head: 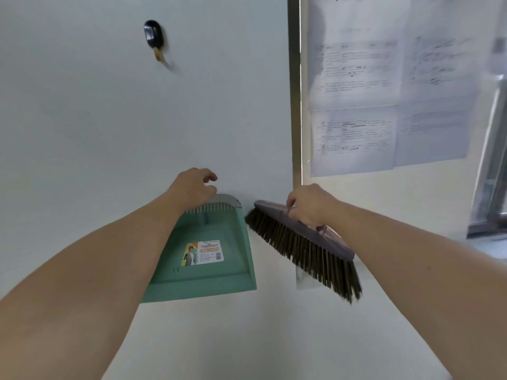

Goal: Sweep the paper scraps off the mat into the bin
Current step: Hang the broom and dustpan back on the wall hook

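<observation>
White painted wall [109, 119] is filling most of the frame, running from the top edge down to the bottom. At the upper left a black wall hook [153, 34] is sticking to it, with a small brass-coloured tip hanging below and blurring slightly. Right of centre a metal frame strip [295, 91] is running vertically, and beyond it printed paper sheets [384, 78] are covering the upper right; their text is too blurred to read. At the far right edge a pale window or door frame [491, 160] is showing, out of focus.

Low in the centre, a teal dustpan [208, 259] is hanging flat against the wall, its product label [204, 253] facing out. The left hand [192, 187] is curling over the dustpan's grey top edge, fingers closing on it. Just beside it to the right, the broom head [304, 242] is tilting down toward the lower right, its dark bristles pointing down and left, the near tip almost touching the dustpan. The right hand [310, 205] is clamping around the broom head's grey back. Both bare forearms are reaching in from the bottom corners, hands apart.
</observation>
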The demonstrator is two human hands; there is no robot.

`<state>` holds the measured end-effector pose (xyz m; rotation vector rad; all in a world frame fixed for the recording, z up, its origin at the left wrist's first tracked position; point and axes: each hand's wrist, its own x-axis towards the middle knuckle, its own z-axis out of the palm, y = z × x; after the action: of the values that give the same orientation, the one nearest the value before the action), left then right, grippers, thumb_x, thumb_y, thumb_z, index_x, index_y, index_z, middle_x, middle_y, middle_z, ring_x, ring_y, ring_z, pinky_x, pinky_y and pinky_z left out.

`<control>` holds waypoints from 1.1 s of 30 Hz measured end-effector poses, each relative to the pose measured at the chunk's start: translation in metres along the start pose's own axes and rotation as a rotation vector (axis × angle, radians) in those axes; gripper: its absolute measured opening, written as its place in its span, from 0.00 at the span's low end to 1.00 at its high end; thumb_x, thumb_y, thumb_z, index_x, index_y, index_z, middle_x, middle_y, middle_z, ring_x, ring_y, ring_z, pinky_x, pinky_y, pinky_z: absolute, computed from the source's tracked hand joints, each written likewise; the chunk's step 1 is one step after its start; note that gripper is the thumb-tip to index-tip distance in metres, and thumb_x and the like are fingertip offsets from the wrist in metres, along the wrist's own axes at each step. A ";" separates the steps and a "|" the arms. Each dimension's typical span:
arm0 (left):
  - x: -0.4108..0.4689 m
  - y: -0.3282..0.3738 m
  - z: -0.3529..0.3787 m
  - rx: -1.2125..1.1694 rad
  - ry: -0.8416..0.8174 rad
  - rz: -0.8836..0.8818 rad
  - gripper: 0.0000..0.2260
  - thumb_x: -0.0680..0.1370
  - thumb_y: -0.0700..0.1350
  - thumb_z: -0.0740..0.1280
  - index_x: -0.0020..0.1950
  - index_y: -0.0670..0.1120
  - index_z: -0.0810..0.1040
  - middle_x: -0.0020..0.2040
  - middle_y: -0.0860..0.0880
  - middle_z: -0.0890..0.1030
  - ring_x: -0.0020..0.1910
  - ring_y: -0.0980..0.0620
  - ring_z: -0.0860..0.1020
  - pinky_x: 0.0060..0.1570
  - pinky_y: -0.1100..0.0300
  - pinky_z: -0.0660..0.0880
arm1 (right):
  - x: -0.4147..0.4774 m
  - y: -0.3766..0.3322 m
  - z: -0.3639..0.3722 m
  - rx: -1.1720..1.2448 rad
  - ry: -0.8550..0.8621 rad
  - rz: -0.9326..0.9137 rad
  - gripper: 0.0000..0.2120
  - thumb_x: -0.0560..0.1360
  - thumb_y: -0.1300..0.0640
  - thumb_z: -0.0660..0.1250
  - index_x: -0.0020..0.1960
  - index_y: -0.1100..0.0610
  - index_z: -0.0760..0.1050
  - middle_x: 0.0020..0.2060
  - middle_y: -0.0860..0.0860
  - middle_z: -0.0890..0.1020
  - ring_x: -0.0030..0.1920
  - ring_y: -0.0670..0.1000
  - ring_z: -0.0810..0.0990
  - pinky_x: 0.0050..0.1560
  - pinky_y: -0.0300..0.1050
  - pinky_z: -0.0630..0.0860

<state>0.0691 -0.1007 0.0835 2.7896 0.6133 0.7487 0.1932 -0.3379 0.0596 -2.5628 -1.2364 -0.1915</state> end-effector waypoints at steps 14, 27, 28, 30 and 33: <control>0.001 0.052 -0.051 0.055 -0.146 0.271 0.25 0.79 0.48 0.67 0.75 0.53 0.65 0.72 0.49 0.71 0.67 0.49 0.70 0.64 0.57 0.63 | 0.003 -0.052 -0.093 0.040 0.203 -0.216 0.12 0.77 0.56 0.67 0.60 0.52 0.79 0.55 0.50 0.81 0.51 0.48 0.77 0.50 0.41 0.71; -0.013 -0.039 -0.086 0.177 -0.013 0.169 0.18 0.79 0.47 0.66 0.69 0.49 0.72 0.58 0.49 0.75 0.52 0.52 0.70 0.54 0.58 0.65 | 0.055 -0.129 -0.064 0.150 0.258 -0.389 0.20 0.78 0.55 0.67 0.69 0.53 0.71 0.61 0.53 0.78 0.59 0.51 0.76 0.59 0.41 0.69; -0.012 -0.047 -0.088 0.177 0.005 0.152 0.18 0.79 0.47 0.66 0.69 0.48 0.72 0.59 0.48 0.75 0.52 0.52 0.70 0.54 0.59 0.64 | 0.061 -0.131 -0.061 0.168 0.310 -0.368 0.22 0.78 0.55 0.66 0.71 0.53 0.68 0.63 0.54 0.76 0.61 0.53 0.75 0.60 0.43 0.69; -0.009 -0.061 -0.091 0.175 0.038 0.117 0.18 0.80 0.47 0.66 0.69 0.47 0.72 0.61 0.46 0.76 0.54 0.49 0.72 0.54 0.59 0.64 | 0.073 -0.132 -0.055 0.200 0.378 -0.304 0.25 0.79 0.57 0.65 0.74 0.54 0.64 0.67 0.57 0.71 0.65 0.56 0.71 0.62 0.45 0.68; 0.000 -0.079 -0.093 0.160 0.085 0.052 0.19 0.80 0.48 0.65 0.70 0.46 0.72 0.63 0.44 0.76 0.60 0.44 0.74 0.57 0.57 0.66 | 0.092 -0.124 -0.040 0.159 0.387 -0.226 0.25 0.80 0.58 0.62 0.75 0.55 0.62 0.68 0.59 0.68 0.66 0.59 0.70 0.63 0.48 0.68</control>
<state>-0.0058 -0.0230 0.1402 2.9419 0.6446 0.8687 0.1535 -0.2092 0.1446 -2.1181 -1.3213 -0.5817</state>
